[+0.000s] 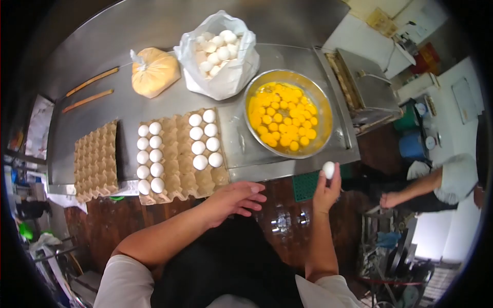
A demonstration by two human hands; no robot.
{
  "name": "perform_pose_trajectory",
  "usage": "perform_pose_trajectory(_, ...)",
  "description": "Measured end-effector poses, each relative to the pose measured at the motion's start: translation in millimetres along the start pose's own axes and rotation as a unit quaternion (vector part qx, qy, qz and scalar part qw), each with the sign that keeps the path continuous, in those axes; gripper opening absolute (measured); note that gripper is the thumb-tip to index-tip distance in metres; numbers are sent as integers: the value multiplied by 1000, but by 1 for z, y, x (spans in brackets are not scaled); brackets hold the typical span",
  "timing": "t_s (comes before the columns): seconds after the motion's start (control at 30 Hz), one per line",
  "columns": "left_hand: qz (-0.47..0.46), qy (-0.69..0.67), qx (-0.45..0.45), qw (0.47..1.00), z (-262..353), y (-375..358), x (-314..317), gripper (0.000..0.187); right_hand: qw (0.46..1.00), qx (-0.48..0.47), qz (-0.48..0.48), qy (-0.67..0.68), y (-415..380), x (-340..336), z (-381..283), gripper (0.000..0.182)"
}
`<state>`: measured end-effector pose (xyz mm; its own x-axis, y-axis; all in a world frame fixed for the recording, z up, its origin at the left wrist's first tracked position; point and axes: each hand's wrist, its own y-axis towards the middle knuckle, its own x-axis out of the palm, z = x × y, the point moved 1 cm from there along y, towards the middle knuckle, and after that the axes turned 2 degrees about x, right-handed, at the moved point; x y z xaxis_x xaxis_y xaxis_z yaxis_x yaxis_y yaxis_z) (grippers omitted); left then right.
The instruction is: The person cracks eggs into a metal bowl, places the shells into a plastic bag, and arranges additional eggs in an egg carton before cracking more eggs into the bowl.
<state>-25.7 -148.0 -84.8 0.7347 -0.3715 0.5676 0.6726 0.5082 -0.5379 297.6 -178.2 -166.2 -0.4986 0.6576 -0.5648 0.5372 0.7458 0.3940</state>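
Observation:
Between the fingertips of my right hand (326, 190) is a white egg (328, 170), held up just off the front edge of the steel counter. Beyond it stands a large metal bowl (324, 115) with many cracked eggs, their yellow yolks (285, 120) mostly whole. My left hand (239, 200) hovers below the counter's edge with fingers apart and nothing in it. Close to that hand lies a cardboard egg tray (177, 154), with white eggs (205, 138) in rows along its left and right sides and bare cups in the middle.
Behind the tray stands a white plastic bag (221, 84) full of eggshells. Left of it are a tied bag of yellowish contents (154, 72) and two wooden sticks (90, 100). Another egg tray (96, 161) sits at left. A co-worker's arm (416, 187) reaches in from the right.

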Motion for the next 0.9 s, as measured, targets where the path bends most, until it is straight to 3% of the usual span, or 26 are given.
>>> perform_pose_trajectory(0.1, 27, -12, 5, 1000, 0, -4, -5, 50, 1000, -6, 18, -1, 1, 15, 20, 49)
perform_pose_trajectory(0.17, 24, -16, 5, 1000, 0, -1, -3, 51, 997, -20, -55, -52, 0, 17, 27, 50)
perform_pose_trajectory(0.23, 48, -12, 20, 999, 3, 0, -4, 51, 992, -57, -67, -86, 6, 12, 23, 50)
perform_pose_trajectory(0.3, 51, 8, 33, 998, 10, 6, 1, 50, 995, 49, -61, 63, 9, 6, 6, 52)
perform_pose_trajectory(0.37, 50, 31, 49, 997, 19, 21, 9, 49, 989, 52, -40, 136, 22, 5, -19, 49)
perform_pose_trajectory(0.4, 37, 94, 132, 986, 25, 31, 15, 50, 940, 164, -104, 280, 31, 1, -31, 48)
perform_pose_trajectory(0.43, 24, 154, 214, 964, 30, 40, 22, 51, 854, 269, -165, 414, 39, -3, -43, 47)
perform_pose_trajectory(0.47, 57, 238, 231, 941, 51, 46, 36, 51, 787, 315, -218, 484, 48, -3, -57, 47)
perform_pose_trajectory(0.5, 55, 239, 233, 941, 66, 57, 47, 51, 716, 372, -261, 530, 54, 1, -55, 47)
perform_pose_trajectory(0.57, 99, 438, 311, 838, 90, 77, 65, 46, 660, 389, -334, 549, 69, 5, -64, 49)
perform_pose_trajectory(0.6, 120, 455, 348, 811, 92, 94, 67, 45, 659, 386, -335, 551, 75, 8, -71, 49)
perform_pose_trajectory(0.63, 121, 456, 350, 809, 98, 102, 72, 45, 668, 385, -348, 533, 80, 11, -77, 50)
perform_pose_trajectory(0.7, 136, 547, 336, 754, 108, 116, 80, 42, 675, 383, -365, 515, 88, 20, -81, 52)
perform_pose_trajectory(0.8, 138, 548, 336, 754, 114, 129, 82, 37, 743, 331, -373, 446, 94, 36, -78, 50)
perform_pose_trajectory(0.9, 156, 550, 322, 755, 116, 137, 79, 36, 749, 349, -376, 420, 103, 42, -80, 47)
